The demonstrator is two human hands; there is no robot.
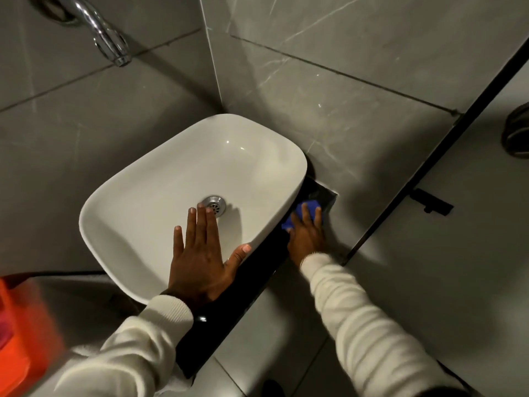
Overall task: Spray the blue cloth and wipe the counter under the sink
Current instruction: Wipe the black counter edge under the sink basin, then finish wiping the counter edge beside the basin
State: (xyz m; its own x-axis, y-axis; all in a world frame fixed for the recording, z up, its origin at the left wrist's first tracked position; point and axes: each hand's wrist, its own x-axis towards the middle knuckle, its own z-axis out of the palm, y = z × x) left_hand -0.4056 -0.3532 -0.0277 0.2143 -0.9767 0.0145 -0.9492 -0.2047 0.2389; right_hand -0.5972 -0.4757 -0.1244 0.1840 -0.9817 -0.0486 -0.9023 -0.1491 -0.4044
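A white basin (160, 179) stands on a narrow black counter (249, 285) that runs along its right side. My right hand (306, 236) lies flat on the blue cloth (299, 210), pressing it onto the far part of the counter next to the basin's right wall. Most of the cloth is hidden beneath my fingers. My left hand (199, 256) rests with fingers spread on the basin's near rim, thumb over the right edge, holding nothing. No spray bottle is in view.
A chrome tap (106, 35) sticks out of the grey tiled wall above the basin. A black-framed glass partition (429, 156) runs diagonally at the right. Something blurred and orange (17, 333) sits at the left edge. Grey floor tiles lie below the counter.
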